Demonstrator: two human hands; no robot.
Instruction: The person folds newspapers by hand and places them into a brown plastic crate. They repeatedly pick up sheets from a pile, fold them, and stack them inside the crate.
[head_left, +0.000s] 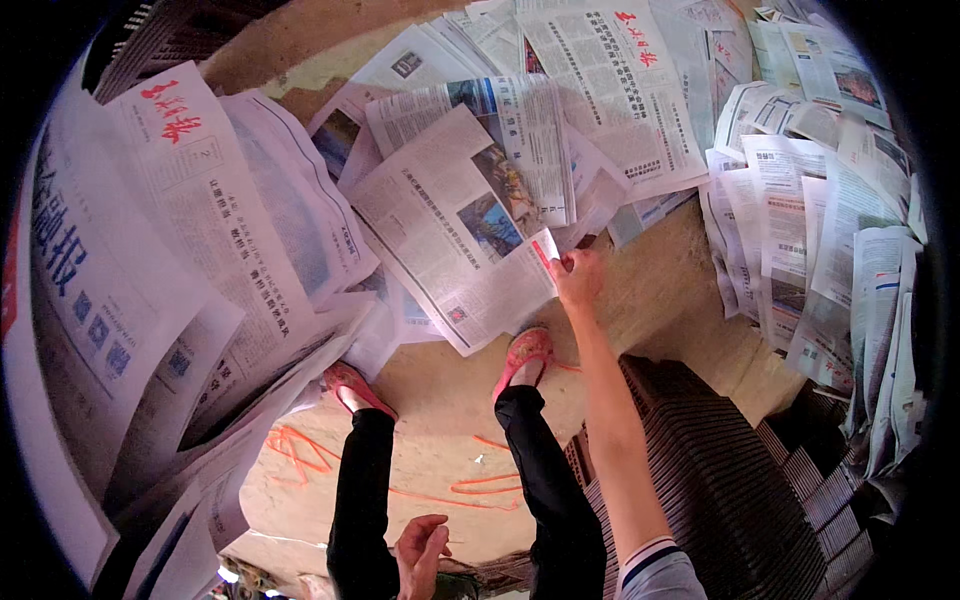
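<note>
My right hand (579, 279) pinches the right corner of a folded newspaper sheet (427, 247) with two photos on it. That sheet lies tilted over a loose pile of other newspapers, above my feet in the picture. My left hand (421, 553) hangs low between my legs, away from the papers, with its fingers partly curled and nothing seen in it. Beneath the held sheet, a folded newspaper (536, 150) and further sheets overlap. Another newspaper with a red masthead (652, 112) lies at the upper right of the pile.
Large newspaper stacks (217, 217) rise close on the left. More newspapers (784, 225) are heaped at the right. Dark ridged stacked pieces (705, 465) stand beside my right arm. Orange twine (480, 491) lies on the floor around my feet in red shoes (527, 352).
</note>
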